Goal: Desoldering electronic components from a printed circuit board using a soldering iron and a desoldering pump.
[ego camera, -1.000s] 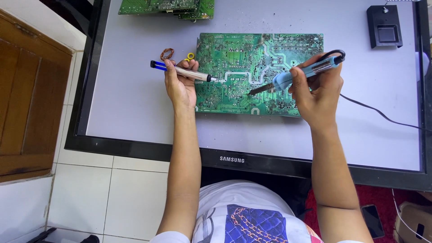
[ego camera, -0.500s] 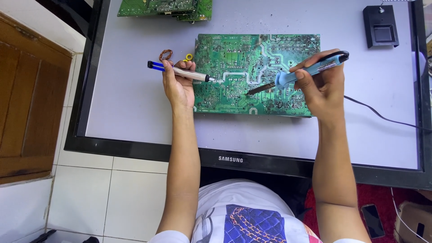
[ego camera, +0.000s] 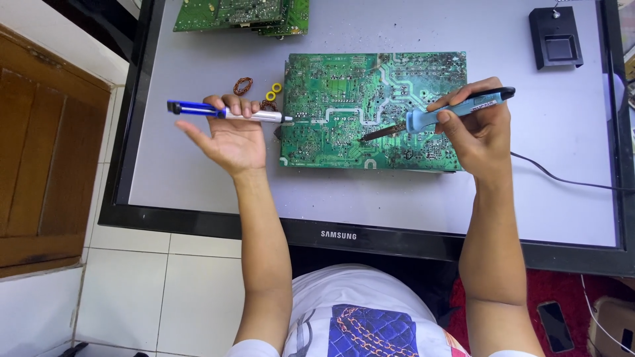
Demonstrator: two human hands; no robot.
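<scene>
A green circuit board (ego camera: 344, 92) lies solder side up on a flat monitor panel (ego camera: 198, 172) used as a work surface. My left hand (ego camera: 231, 135) holds a blue and silver desoldering pump (ego camera: 225, 114) in its fingertips, palm up, nozzle pointing at the board's left edge. My right hand (ego camera: 479, 125) grips a blue soldering iron (ego camera: 440, 116) like a pen. Its dark tip hovers over or rests on the middle of the board. The iron's black cord (ego camera: 562, 178) runs off to the right.
A copper coil (ego camera: 243, 85) and yellow rings (ego camera: 273, 91) lie just left of the board. More green boards (ego camera: 238, 13) are stacked at the top. A black stand (ego camera: 555, 36) sits at the top right. A wooden door (ego camera: 40, 165) and tiled floor lie left; a phone (ego camera: 554, 325) lies below.
My left hand has opened out palm up and shifted slightly left, with the pump now held in the fingertips. My right hand has kept the iron over the board.
</scene>
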